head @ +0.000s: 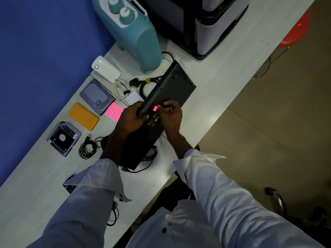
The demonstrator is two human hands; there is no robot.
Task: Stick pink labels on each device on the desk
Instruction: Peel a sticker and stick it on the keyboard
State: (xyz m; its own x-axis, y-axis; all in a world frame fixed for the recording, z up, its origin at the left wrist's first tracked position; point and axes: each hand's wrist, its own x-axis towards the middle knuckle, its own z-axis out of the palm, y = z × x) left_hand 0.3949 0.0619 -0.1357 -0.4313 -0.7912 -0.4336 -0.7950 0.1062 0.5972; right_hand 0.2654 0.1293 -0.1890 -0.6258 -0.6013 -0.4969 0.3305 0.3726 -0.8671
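A black keyboard (pixel 170 90) is turned underside up and tilted over the white desk (pixel 215 83). My left hand (pixel 131 119) grips its near left edge. My right hand (pixel 170 115) pinches a pink label (pixel 155 108) against the keyboard's underside. A sheet of pink labels (pixel 113 111) lies on the desk just left of my left hand. Further left lie a hard drive (pixel 95 95), an orange case (pixel 83 116) and a silver drive caddy (pixel 63 138).
A teal appliance (pixel 132 33) and a black-and-grey machine (pixel 202 20) stand at the back. A white box (pixel 105 68), a coiled white cable (pixel 120 90), a black plug cable (pixel 143 83) and a coiled black USB cable (pixel 87 148) lie about. A red stool (pixel 295 33) stands beyond the desk edge.
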